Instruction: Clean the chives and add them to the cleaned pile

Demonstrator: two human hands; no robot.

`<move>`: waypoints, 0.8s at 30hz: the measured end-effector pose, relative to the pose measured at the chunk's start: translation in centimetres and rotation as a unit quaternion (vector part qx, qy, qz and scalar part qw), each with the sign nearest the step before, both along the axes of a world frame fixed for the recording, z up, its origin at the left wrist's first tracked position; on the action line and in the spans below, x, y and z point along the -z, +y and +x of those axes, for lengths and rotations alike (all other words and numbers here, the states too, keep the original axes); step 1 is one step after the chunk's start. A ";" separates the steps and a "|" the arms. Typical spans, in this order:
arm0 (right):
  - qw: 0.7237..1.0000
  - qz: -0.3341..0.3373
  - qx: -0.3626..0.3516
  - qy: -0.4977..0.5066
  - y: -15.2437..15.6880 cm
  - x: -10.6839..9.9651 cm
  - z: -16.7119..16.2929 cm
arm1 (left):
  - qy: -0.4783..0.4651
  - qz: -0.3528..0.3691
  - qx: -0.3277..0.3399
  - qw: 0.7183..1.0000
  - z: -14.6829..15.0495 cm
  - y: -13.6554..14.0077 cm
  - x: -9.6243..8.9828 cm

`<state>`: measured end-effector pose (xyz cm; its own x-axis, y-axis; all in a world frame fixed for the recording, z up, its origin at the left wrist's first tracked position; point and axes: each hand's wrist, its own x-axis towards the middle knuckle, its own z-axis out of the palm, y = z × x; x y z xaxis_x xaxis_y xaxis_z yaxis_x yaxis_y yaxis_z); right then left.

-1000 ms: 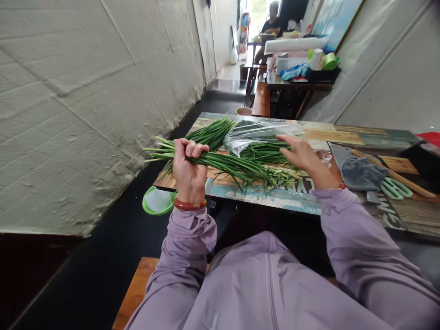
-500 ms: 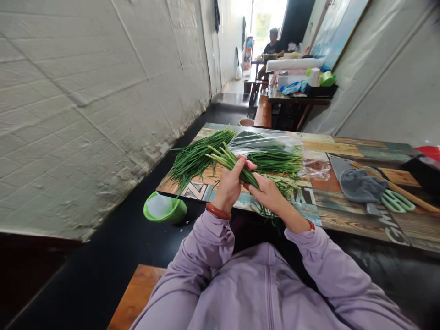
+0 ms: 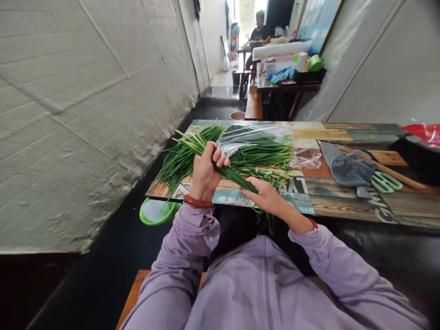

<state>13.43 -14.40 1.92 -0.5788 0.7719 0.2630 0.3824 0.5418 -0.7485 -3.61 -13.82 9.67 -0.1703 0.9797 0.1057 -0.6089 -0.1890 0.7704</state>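
Observation:
A bunch of garlic chives [image 3: 228, 173] slants across in front of me, pale stem ends at the upper left and green leaves trailing down past the table edge. My left hand [image 3: 208, 169] is wrapped round the stem part. Lower down, my right hand [image 3: 264, 195] grips the leafy part between thumb and fingers. Behind my left hand lies a loose heap of chives [image 3: 178, 165]. More chives [image 3: 264, 153] lie to its right, partly under a clear plastic bag [image 3: 254, 135]. Pale trimmed scraps [image 3: 271, 175] are scattered in front of them.
A cleaver [image 3: 333, 158], a grey cloth [image 3: 353, 169] and green-handled scissors [image 3: 387, 182] lie on the table's right. A green bin [image 3: 158, 213] stands below the left edge. Farther back are a cluttered table [image 3: 292, 85] and a seated person [image 3: 260, 30].
My left hand has moved left and closed round the stems. My hands are farther apart, with more of the bunch showing between them. The camera view has shifted slightly.

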 end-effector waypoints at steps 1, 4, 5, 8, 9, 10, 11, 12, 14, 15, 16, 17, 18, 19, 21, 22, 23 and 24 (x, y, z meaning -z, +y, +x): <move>1.000 0.023 0.004 -0.011 0.1 0.0 0.4 | 0.010 -0.002 0.000 1.000 -0.3 0.1 -0.5; 0.991 0.095 0.045 -0.082 1.1 0.5 1.6 | 0.042 0.002 -0.023 0.999 -1.0 0.4 -2.1; 0.986 0.110 0.067 -0.107 1.6 0.7 2.2 | 0.048 0.011 -0.034 0.998 -1.3 0.6 -2.6; 0.975 0.113 0.149 -0.124 4.0 1.9 4.6 | 0.080 0.040 -0.055 0.994 -2.4 1.1 -4.3; 0.972 0.103 0.183 -0.109 4.9 2.4 5.5 | 0.092 0.055 -0.072 0.992 -2.9 1.3 -4.8; 0.968 0.088 0.221 -0.081 5.7 2.8 6.3 | 0.114 0.061 -0.084 0.988 -3.3 1.5 -5.3; 0.959 0.074 0.268 -0.052 6.4 3.3 7.1 | 0.138 0.067 -0.098 0.983 -3.8 1.8 -5.8; 0.945 0.066 0.320 -0.030 7.0 3.8 7.8 | 0.171 0.074 -0.109 0.976 -4.2 2.1 -6.2; 0.930 0.066 0.361 -0.013 7.8 4.7 8.7 | 0.254 0.093 -0.125 0.954 -5.1 3.2 -6.6; 0.931 0.068 0.359 -0.017 7.9 5.1 8.9 | 0.307 0.098 -0.131 0.937 -5.5 3.9 -6.6; 0.936 0.071 0.344 -0.027 7.9 5.4 8.9 | 0.366 0.101 -0.143 0.914 -5.8 4.7 -6.5; 0.942 0.072 0.324 -0.041 7.7 5.7 8.8 | 0.429 0.097 -0.158 0.884 -6.2 5.6 -6.3; 0.948 0.074 0.303 -0.059 7.5 5.9 8.6 | 0.503 0.088 -0.173 0.842 -6.5 6.6 -6.1; 0.950 0.076 0.292 -0.079 7.2 6.1 8.4 | 0.567 0.088 -0.209 0.792 -6.8 7.5 -5.8; 0.948 0.089 0.278 -0.128 6.8 6.3 7.9 | 0.687 0.068 -0.212 0.692 -7.3 9.4 -5.3; 0.943 0.097 0.278 -0.156 6.6 6.5 7.8 | 0.734 0.049 -0.205 0.646 -7.5 10.4 -5.0; 0.937 0.105 0.279 -0.181 6.4 6.6 7.6 | 0.786 0.030 -0.185 0.589 -7.7 11.3 -4.7; 0.933 0.114 0.278 -0.200 6.3 6.7 7.5 | 0.827 0.003 -0.171 0.535 -8.0 12.3 -4.3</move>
<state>20.93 -8.08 -4.74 -0.1921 0.9328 0.3050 0.8759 0.3031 -0.3755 -11.57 -1.55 13.99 -0.0086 0.9203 0.3911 0.9767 -0.0762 0.2007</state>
